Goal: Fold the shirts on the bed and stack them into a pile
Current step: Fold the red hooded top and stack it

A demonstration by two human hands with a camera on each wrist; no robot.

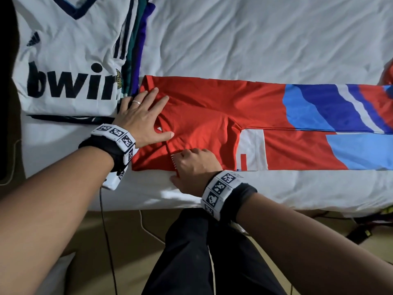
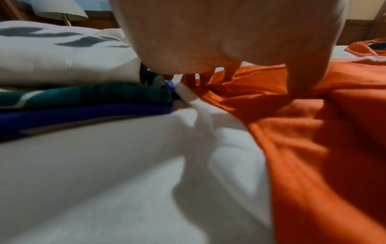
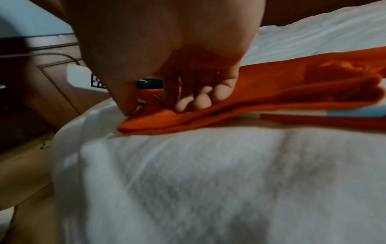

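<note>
A red shirt with blue and white stripes lies folded into a long strip across the white bed sheet. My left hand lies flat with spread fingers on its collar end, pressing the cloth down. My right hand sits at the shirt's near edge; its curled fingers rest on top of the red fold and the thumb is at the edge, pinching it. Just left of the shirt stands a pile of folded shirts with a white "bwin" jersey on top.
Teal and purple folded shirts lie under the white jersey. Another red garment shows at the far right. The bed's near edge runs below my hands, with my black-trousered legs, floor and cables beneath. A lamp stands behind the pile.
</note>
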